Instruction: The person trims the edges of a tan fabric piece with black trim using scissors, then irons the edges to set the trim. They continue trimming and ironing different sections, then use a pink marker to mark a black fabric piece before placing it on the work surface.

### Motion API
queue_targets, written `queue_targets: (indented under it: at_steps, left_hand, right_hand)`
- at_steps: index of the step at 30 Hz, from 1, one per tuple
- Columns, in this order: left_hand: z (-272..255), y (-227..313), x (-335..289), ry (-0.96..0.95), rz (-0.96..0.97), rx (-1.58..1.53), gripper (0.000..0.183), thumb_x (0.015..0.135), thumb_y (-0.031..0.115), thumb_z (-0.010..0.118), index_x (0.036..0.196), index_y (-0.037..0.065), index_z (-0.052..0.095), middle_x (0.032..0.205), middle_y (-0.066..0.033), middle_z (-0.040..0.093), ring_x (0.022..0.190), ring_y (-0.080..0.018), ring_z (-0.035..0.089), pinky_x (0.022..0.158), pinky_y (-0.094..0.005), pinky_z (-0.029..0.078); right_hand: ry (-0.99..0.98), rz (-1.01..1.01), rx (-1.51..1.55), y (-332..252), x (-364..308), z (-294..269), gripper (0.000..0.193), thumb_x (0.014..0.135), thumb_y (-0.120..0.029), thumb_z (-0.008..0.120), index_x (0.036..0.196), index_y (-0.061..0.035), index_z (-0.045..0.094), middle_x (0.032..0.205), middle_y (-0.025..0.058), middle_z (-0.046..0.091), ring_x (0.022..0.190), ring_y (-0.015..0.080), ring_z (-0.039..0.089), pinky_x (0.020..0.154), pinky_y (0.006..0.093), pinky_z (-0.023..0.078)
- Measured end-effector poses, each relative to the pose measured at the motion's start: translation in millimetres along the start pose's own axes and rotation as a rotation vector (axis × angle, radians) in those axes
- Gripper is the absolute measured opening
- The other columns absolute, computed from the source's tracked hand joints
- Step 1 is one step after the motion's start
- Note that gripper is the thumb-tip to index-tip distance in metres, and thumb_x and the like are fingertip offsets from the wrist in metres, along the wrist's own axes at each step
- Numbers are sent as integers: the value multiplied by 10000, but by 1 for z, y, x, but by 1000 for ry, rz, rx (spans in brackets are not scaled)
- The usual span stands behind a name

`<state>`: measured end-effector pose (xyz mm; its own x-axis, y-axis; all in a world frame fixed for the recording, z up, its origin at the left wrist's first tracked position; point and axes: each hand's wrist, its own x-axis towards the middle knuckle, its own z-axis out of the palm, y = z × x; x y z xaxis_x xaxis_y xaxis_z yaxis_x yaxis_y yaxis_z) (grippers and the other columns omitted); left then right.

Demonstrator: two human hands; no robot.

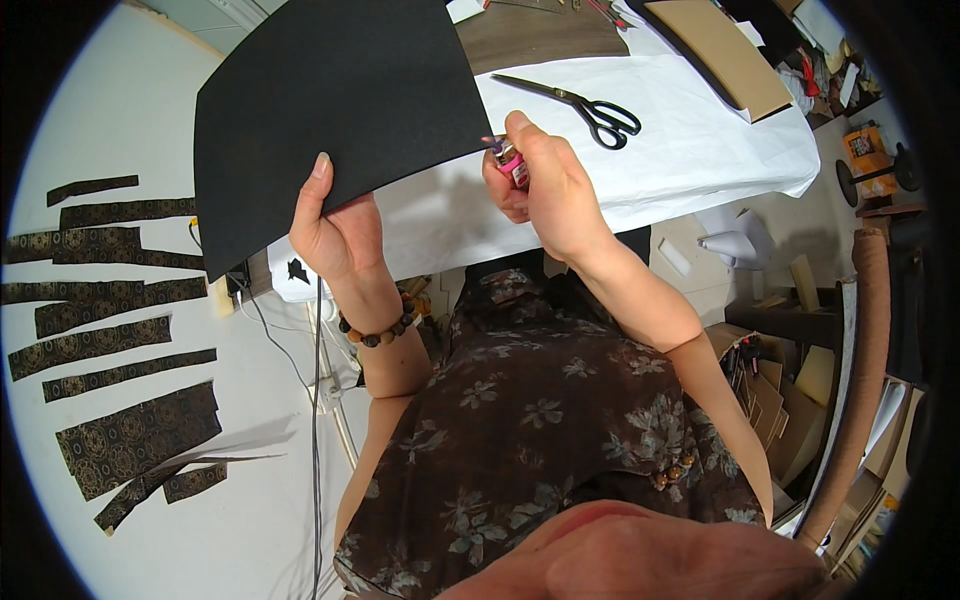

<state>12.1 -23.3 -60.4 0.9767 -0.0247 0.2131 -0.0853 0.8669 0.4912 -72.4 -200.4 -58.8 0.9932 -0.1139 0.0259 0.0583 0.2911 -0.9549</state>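
My left hand [338, 225] grips the near edge of a large black sheet [330, 95], thumb on top and fingers underneath. The sheet is held up over the white-covered table, and whether it is leather, card or fabric I cannot tell. In my right hand [545, 185] is a pink lighter [514, 168] with a metal top, my thumb raised above it. The lighter's top is right by the sheet's right corner; a small bluish and orange spot there may be a flame. Beyond my right hand lies a pair of black-handled scissors [585, 108].
White paper [700, 140] covers the table, with a tan board [722, 55] at the far right. Several dark patterned fabric strips [120, 335] lie on the white surface at left. A black cable [318, 440] hangs nearby. Long brown rolls [860, 380] and boards stand at right.
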Motion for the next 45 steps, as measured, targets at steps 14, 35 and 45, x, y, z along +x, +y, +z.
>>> queue_targets:
  at_steps: [14, 35, 45]
  left_hand:
    - [11, 10, -7, 103, -110, 64, 349, 826, -98, 533, 1173, -79, 534, 1150, -178, 582, 1077, -288, 593, 975, -426, 494]
    - [44, 40, -7, 180, -199, -24, 258, 837, -103, 514, 1095, -119, 510, 1144, -209, 559, 1077, -339, 574, 979, -513, 496]
    - [53, 43, -11, 133, -232, -29, 192, 851, -88, 509, 1036, -134, 521, 1125, -229, 568, 1082, -357, 578, 1006, -536, 476]
  right_hand:
    - [-278, -1143, -555, -21, 39, -33, 300, 776, -91, 765, 1047, 12, 688, 714, 63, 621, 621, 141, 594, 533, 249, 457]
    - [-97, -890, -338, -29, 35, -17, 478, 701, 69, 800, 1150, 26, 643, 774, 33, 602, 603, 51, 503, 540, 178, 396]
    - [-77, -966, -276, -32, 34, -16, 270, 765, -14, 777, 1028, -23, 717, 775, 2, 619, 619, 34, 493, 554, 182, 380]
